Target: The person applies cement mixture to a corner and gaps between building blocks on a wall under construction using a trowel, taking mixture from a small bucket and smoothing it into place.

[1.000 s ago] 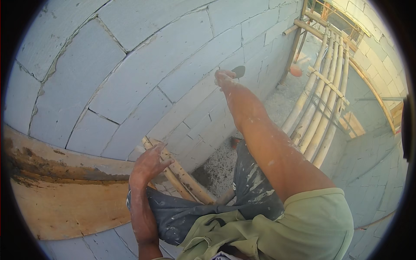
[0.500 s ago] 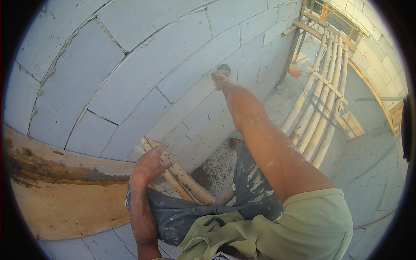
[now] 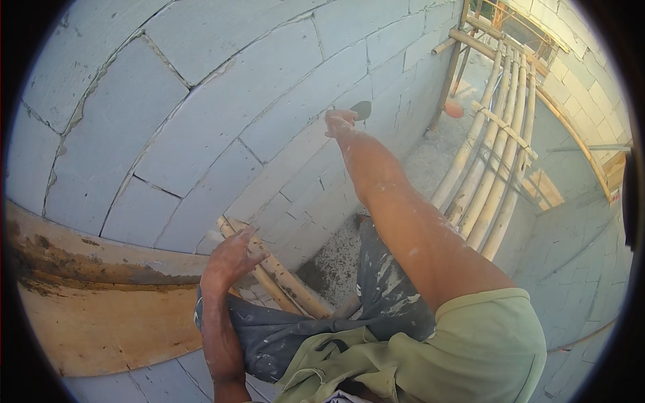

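My right arm reaches far forward to the pale block wall [image 3: 282, 87]. In its closed fingers my right hand [image 3: 341, 123] grips a trowel; the handle is hidden. The trowel's dark, rounded blade [image 3: 363, 109] lies against or very close to the wall face. Bent at the wrist, my left hand [image 3: 234, 258] hangs by my knee with thumb and fingers apart, holding nothing. Just beyond it are two bamboo poles [image 3: 279, 272]; whether the fingertips touch them I cannot tell.
Stained wooden boards [image 3: 101, 322] run along the lower left. On the right, several bamboo poles [image 3: 494, 161] form a walkway, tied with a crosspiece. A reddish round object [image 3: 454, 109] sits by the far wall. Rough ground [image 3: 332, 262] shows far below.
The trowel blade has turned and shifted slightly right, so more of it shows beyond my right hand. My left hand stays where it was.
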Tool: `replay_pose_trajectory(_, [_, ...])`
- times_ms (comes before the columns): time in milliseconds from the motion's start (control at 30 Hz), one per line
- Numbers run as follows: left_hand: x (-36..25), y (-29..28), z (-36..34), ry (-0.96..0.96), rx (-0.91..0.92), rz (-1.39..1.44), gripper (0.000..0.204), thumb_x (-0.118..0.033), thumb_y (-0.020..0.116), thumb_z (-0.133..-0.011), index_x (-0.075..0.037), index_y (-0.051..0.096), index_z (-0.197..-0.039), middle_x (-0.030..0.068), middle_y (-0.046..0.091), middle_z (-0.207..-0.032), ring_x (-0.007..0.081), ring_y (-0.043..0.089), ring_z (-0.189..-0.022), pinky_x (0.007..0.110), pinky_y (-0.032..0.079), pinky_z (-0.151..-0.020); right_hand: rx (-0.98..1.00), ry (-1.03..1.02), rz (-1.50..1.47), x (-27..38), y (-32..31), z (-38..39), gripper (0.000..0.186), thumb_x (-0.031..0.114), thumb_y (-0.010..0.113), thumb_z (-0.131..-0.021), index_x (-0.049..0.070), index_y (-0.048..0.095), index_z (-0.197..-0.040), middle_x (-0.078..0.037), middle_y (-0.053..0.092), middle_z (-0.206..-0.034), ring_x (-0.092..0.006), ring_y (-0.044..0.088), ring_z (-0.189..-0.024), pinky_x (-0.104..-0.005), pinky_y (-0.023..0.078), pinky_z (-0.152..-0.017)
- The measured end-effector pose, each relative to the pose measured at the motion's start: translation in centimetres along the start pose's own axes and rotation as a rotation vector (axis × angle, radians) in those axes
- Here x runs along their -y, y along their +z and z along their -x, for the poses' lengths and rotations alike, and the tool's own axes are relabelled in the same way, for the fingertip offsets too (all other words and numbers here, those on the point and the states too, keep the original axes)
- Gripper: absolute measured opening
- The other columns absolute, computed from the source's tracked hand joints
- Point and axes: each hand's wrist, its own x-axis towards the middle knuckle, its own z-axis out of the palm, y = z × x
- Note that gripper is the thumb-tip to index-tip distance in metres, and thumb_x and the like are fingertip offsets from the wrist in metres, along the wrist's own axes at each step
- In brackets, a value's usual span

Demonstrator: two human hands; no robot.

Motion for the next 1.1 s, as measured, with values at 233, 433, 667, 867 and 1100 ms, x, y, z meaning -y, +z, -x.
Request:
replay_pose_trajectory(233, [0.1,0.1,0.0,0.005,-0.010,-0.013,0.075,-0.046,0.077,-0.089,-0.002,0.055,-0.145,0.0231,0.060,-0.144,0.0391,0.057,-0.133,0.044,0.045,-0.111,0.120,-0.165,0.460,-0.5,-0.5,-0.1,0.040,0.021,0.072,-0.088,0.013,0.057,-0.125,-0.008,0.064,-0.123,-0.0330,0.065,-0.114,-0.0470,0.057,-0.080])
replay_pose_trajectory(433, [-0.3,0.1,-0.1,0.021,0.000,-0.029,0.073,-0.041,0.077,-0.089,-0.003,0.053,-0.147,0.0238,0.061,-0.141,0.0386,0.059,-0.130,0.047,0.047,-0.109,0.137,-0.372,0.934,0.6,0.3,-1.4,0.034,0.020,0.074,-0.086,0.018,0.066,-0.118,-0.002,0.066,-0.117,-0.0312,0.064,-0.111,-0.0452,0.055,-0.075])
replay_pose_trajectory(667, [-0.3,0.2,0.0,-0.037,0.050,-0.004,0.075,-0.044,0.077,-0.089,-0.004,0.054,-0.147,0.0235,0.060,-0.144,0.0393,0.056,-0.134,0.045,0.045,-0.112,0.217,-0.564,0.719,-2.3,0.4,-2.7,0.024,0.023,0.076,-0.084,0.022,0.073,-0.108,0.000,0.066,-0.109,-0.0312,0.064,-0.109,-0.0420,0.052,-0.066])
replay_pose_trajectory(867, [0.0,0.9,-0.5,0.029,0.009,-0.029,0.075,-0.044,0.077,-0.089,-0.003,0.054,-0.147,0.0231,0.060,-0.144,0.0389,0.056,-0.134,0.045,0.045,-0.113,0.054,-0.574,1.492,-2.3,2.6,-5.0,0.019,0.036,0.067,-0.093,0.019,0.072,-0.101,-0.002,0.067,-0.120,-0.0254,0.065,-0.109,-0.0453,0.055,-0.071])
replay_pose_trajectory(1100, [-0.6,0.5,-0.5,0.010,0.027,-0.018,0.074,-0.044,0.078,-0.089,-0.005,0.055,-0.147,0.0216,0.060,-0.145,0.0372,0.056,-0.135,0.046,0.046,-0.111,0.182,0.138,-0.473,-1.7,-0.4,-0.1,0.025,0.037,0.064,-0.097,0.017,0.068,-0.112,-0.004,0.068,-0.114,-0.0220,0.067,-0.100,-0.0478,0.057,-0.076])
